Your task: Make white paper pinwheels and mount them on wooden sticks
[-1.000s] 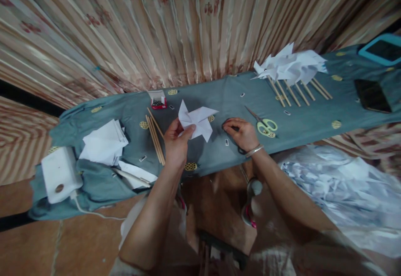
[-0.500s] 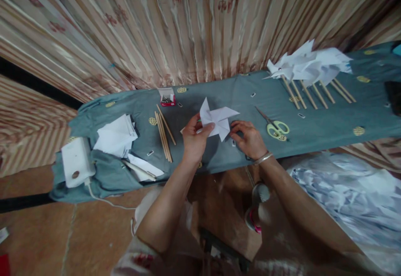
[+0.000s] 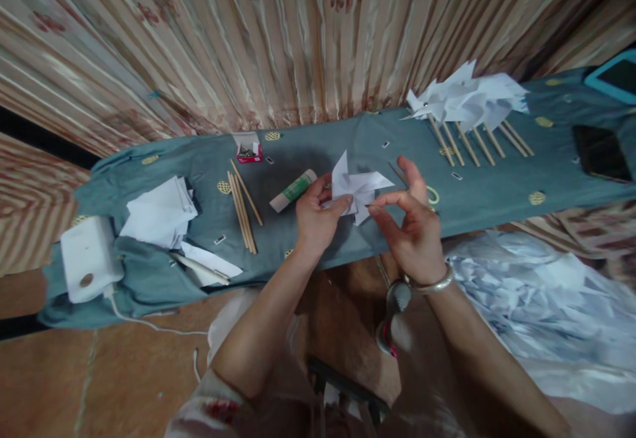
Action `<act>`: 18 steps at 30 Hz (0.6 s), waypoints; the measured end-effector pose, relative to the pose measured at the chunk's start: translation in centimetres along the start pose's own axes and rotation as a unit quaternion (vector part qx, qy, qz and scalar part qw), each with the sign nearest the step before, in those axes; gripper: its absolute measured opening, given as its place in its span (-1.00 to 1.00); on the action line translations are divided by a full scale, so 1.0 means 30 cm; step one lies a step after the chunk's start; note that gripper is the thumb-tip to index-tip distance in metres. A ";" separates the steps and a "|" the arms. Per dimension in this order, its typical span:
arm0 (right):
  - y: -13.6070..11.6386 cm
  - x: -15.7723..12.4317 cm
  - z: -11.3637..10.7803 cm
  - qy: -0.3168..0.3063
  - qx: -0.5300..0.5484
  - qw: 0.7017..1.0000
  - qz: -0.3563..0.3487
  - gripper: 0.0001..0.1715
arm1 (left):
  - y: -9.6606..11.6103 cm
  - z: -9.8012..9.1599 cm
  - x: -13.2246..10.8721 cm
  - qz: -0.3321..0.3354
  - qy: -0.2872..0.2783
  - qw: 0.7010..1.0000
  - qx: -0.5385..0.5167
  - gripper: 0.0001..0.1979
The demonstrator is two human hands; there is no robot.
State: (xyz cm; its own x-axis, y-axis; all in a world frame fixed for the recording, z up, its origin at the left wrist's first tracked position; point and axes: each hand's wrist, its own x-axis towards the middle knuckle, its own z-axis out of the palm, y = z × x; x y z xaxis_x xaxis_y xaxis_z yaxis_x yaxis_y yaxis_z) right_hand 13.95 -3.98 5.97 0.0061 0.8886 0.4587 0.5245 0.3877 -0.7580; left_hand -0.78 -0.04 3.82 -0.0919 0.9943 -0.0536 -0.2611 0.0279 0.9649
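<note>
My left hand (image 3: 314, 216) grips a white folded paper pinwheel (image 3: 358, 185) above the teal-covered board (image 3: 497, 186). My right hand (image 3: 412, 226) is raised beside it, thumb and forefinger pinched at the pinwheel's centre on something too small to make out, the other fingers spread. A glue stick (image 3: 292, 190) lies on the cloth just left of my left hand. Loose wooden sticks (image 3: 242, 206) lie further left. The yellow scissors (image 3: 433, 194) are mostly hidden behind my right hand.
Several finished pinwheels on sticks (image 3: 467, 103) lie at the back right. A stack of white paper squares (image 3: 159, 211), a white box (image 3: 89, 259) and a small red pin box (image 3: 248, 150) sit to the left. A dark phone (image 3: 600, 153) lies far right. Curtains hang behind.
My right hand has lifted off the cloth and come up to the pinwheel's centre with its fingertips pinched. The glue stick has come into sight beside my left hand.
</note>
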 end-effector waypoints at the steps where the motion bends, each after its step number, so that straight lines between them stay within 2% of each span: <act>1: -0.007 0.001 0.005 -0.002 -0.008 1.000 -0.007 -0.91 | 0.002 0.007 -0.006 -0.002 -0.005 1.000 0.003 -0.60; 9: 0.016 0.010 0.013 -0.013 -0.020 1.000 -0.013 -0.90 | 0.007 0.022 -0.031 -0.019 -0.039 0.999 -0.007 -0.62; 18: 0.034 0.018 0.025 -0.022 0.005 1.000 0.003 -0.84 | 0.001 0.014 -0.022 -0.019 -0.043 0.999 -0.011 -0.62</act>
State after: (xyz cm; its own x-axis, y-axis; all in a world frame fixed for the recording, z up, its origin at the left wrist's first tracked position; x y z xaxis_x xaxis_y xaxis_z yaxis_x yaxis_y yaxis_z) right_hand 13.85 -2.91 5.10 -0.0284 0.9006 0.4338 0.5167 0.3847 -0.7649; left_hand -0.34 -0.66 4.00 0.0009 0.9978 -0.0660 -0.2837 0.0635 0.9568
